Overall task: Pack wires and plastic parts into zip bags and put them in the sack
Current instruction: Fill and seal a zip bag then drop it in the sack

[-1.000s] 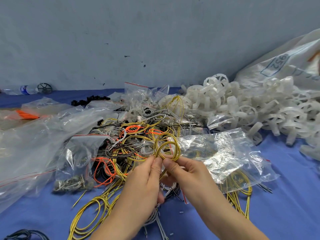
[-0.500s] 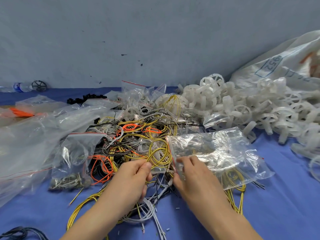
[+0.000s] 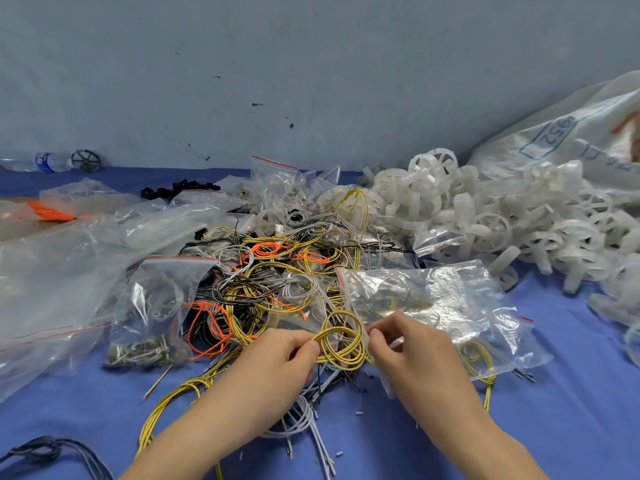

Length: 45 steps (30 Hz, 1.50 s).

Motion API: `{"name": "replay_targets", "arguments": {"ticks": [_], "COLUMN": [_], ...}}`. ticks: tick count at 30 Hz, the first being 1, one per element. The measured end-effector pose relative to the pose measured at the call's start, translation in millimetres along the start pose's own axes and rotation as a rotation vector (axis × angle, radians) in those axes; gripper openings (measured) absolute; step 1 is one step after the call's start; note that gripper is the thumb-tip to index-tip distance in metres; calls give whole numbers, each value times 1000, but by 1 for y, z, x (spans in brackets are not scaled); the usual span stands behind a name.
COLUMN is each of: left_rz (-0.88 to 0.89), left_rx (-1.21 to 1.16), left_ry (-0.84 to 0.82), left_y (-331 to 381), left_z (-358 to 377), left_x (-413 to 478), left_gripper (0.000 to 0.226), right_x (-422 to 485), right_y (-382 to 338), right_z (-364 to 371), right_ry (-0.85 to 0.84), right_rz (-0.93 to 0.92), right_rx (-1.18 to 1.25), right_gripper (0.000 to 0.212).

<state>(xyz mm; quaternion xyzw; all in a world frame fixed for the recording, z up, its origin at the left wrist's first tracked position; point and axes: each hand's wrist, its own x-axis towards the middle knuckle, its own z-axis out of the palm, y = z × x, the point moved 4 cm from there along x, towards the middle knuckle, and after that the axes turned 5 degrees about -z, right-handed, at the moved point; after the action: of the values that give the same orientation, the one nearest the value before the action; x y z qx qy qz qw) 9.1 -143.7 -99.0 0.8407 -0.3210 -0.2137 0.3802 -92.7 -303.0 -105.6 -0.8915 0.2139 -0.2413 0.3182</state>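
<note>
Since a second ago the yellow wire coil (image 3: 343, 341) has come down from in front of the wire pile (image 3: 270, 271) to the red-striped mouth of the zip bag (image 3: 433, 299). Then both hands were shaping it. Now the job is split. The left hand (image 3: 277, 358) pinches the coil's left edge between thumb and curled fingers. The right hand (image 3: 408, 351) has let go of the coil and pinches the bag's mouth edge, just beside the coil's right side.

The coil overlaps the mouth corner; whether any of it is already inside cannot be told. The bag lies flat on the blue surface (image 3: 571, 427), with some yellow wire showing through its lower right part.

Judgement: coiling is done and insertion is just starting. The mouth probably needs pulling wider so the loops do not spring apart. The white plastic parts (image 3: 485, 216) sit heaped far right, against the sack (image 3: 571, 140), well apart from the hands.
</note>
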Motion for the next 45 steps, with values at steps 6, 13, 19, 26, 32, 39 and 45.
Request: {"name": "replay_targets", "arguments": {"ticks": [6, 13, 19, 26, 32, 39, 45], "left_rz": [85, -153, -175, 39, 149, -106, -320], "left_rx": [262, -482, -629, 19, 339, -455, -1225], "left_ry": [136, 1, 30, 68, 101, -87, -28], "left_y": [5, 7, 8, 21, 25, 25, 26], "left_z": [0, -17, -19, 2, 10, 9, 3], "left_x": [-5, 4, -1, -7, -11, -2, 3], "left_gripper": [34, 24, 22, 38, 34, 27, 8], "right_x": [-10, -21, -18, -20, -26, -31, -31], "right_y": [-18, -23, -10, -14, -32, -43, -46], "right_z": [-14, -13, -7, -10, -15, -13, -17], "right_ry": [110, 70, 50, 129, 228, 267, 341], "right_rz": [-154, -231, -161, -176, -332, -490, -552], "right_rx": [-95, -299, -156, -91, -273, -317, -337], "right_gripper": [8, 10, 8, 8, 4, 21, 25]}}
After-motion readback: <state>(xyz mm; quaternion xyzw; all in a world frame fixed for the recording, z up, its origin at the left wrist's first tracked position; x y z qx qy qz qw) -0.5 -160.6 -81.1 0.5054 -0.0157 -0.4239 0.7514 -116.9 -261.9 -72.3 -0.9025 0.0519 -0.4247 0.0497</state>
